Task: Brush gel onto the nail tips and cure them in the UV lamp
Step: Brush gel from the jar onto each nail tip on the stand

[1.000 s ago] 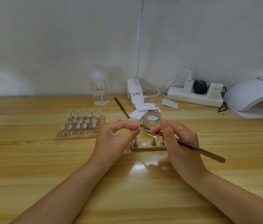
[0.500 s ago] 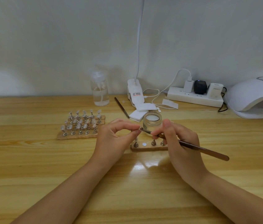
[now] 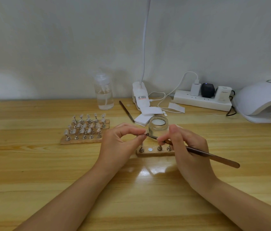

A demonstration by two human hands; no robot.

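My left hand pinches a small nail tip stand between thumb and forefinger above the small wooden holder. My right hand grips a brown gel brush, whose tip touches the nail tip at my left fingertips. The nail tip itself is mostly hidden by my fingers. An open glass gel jar stands just behind my hands. The holder carries three metal stands and one bare magnet spot. The white UV lamp sits at the far right.
A wooden holder with several nail tips on stands lies to the left. Behind are a clear pump bottle, a second brush, white pads, a clip lamp base and a power strip.
The brush tip has slid left from over the jar onto the nail tip in my left fingers, and its handle end has dropped a little. My left hand has stayed in place.
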